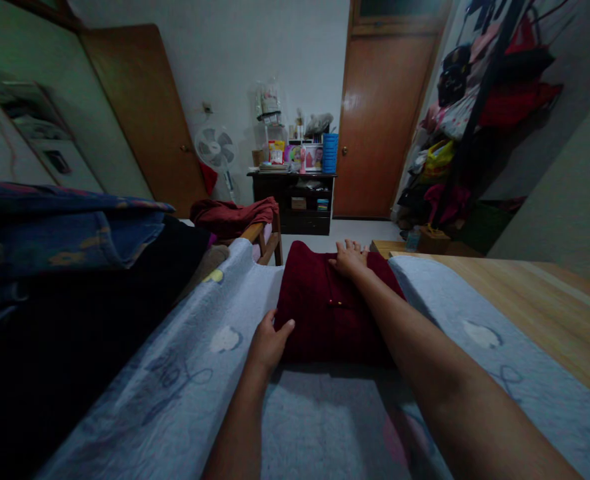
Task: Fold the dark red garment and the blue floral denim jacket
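A folded dark red garment (319, 333) lies on a light blue patterned cover (309, 420), directly in front of me. It has a thin cord or seam down its middle, with two small shiny bits near the centre. My left hand (269, 340) is at its left edge, thumb over the cloth and the other fingers partly hidden along the side; the hand appears closed on that edge. Toward the far right edge, my right hand (351, 259) rests flat on top of the garment with its fingers spread.
Dark clothes and jeans (119, 240) are piled on the left. Past the far edge stands a wooden chair (273, 233) with reddish cloth over it. A bare wooden board (549, 293) shows at the right. A fan (217, 148) and a black cabinet (292, 200) stand by the wall.
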`<state>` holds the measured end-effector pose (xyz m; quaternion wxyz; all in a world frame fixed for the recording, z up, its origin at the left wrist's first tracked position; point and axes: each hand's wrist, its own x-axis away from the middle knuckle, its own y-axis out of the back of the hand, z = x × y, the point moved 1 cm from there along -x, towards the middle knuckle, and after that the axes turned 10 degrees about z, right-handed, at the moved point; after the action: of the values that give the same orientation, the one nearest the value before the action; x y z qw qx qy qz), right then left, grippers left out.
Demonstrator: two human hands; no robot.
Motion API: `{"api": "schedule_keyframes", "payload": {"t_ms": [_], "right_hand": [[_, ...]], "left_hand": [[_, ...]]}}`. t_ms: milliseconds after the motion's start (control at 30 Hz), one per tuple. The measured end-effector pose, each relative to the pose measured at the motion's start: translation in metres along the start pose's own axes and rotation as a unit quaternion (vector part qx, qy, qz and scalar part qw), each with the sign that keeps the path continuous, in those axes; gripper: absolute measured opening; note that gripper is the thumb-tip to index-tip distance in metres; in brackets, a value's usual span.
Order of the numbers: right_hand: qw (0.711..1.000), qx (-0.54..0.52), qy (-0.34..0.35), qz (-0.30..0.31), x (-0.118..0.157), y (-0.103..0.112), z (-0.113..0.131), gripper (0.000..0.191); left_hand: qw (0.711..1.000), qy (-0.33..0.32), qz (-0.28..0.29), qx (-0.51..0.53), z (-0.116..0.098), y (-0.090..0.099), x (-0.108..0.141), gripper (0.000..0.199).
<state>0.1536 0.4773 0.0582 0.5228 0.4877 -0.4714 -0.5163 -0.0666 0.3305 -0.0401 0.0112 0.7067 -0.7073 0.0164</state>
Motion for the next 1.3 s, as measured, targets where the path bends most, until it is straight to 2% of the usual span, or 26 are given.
{"api": "schedule_keyframes", "payload": {"t_ms": [133,233,400,600,733,833,967,1033,1167,1300], "right_hand": [[0.990,-0.028,0.077,0.112,0.038,0.014,0.001,0.056],[0.977,-0.062,0.131,0.156,0.062,0.005,0.006,0.063],[0.985,-0.067,0.124,0.101,0.070,-0.024,0.012,0.059],[0.983,-0.057,0.123,0.125,0.061,-0.038,0.010,0.059],[0.984,-0.070,0.108,0.126,0.061,-0.036,0.012,0.059],[0.983,-0.099,0.104,0.116,0.066,-0.024,0.011,0.052],[0.972,-0.133,0.153,0.120,0.090,0.000,0.001,0.049],[0.969,-0.138,0.172,0.113,0.107,0.005,-0.002,0.052],[0.978,-0.107,0.148,0.097,0.133,-0.007,0.001,0.058],[0.983,-0.089,0.125,0.105,0.136,-0.024,0.010,0.060]], "left_hand": [[1.000,-0.003,-0.015,-0.016,-0.002,-0.001,0.000,0.041],[0.999,-0.006,-0.032,-0.030,-0.005,-0.003,0.001,0.041],[0.996,0.009,-0.046,-0.077,-0.014,-0.005,0.005,0.047],[0.983,0.033,-0.062,-0.170,-0.028,-0.009,0.012,0.044],[0.974,0.033,-0.075,-0.210,-0.028,-0.012,0.013,0.047],[0.970,0.024,-0.082,-0.226,-0.026,-0.012,0.013,0.046],[0.967,0.023,-0.080,-0.242,-0.028,-0.014,0.016,0.045],[0.962,0.025,-0.079,-0.261,-0.030,-0.015,0.018,0.042],[0.948,0.022,-0.090,-0.305,-0.031,-0.018,0.022,0.038],[0.940,0.012,-0.088,-0.328,-0.031,-0.019,0.025,0.041]]}}
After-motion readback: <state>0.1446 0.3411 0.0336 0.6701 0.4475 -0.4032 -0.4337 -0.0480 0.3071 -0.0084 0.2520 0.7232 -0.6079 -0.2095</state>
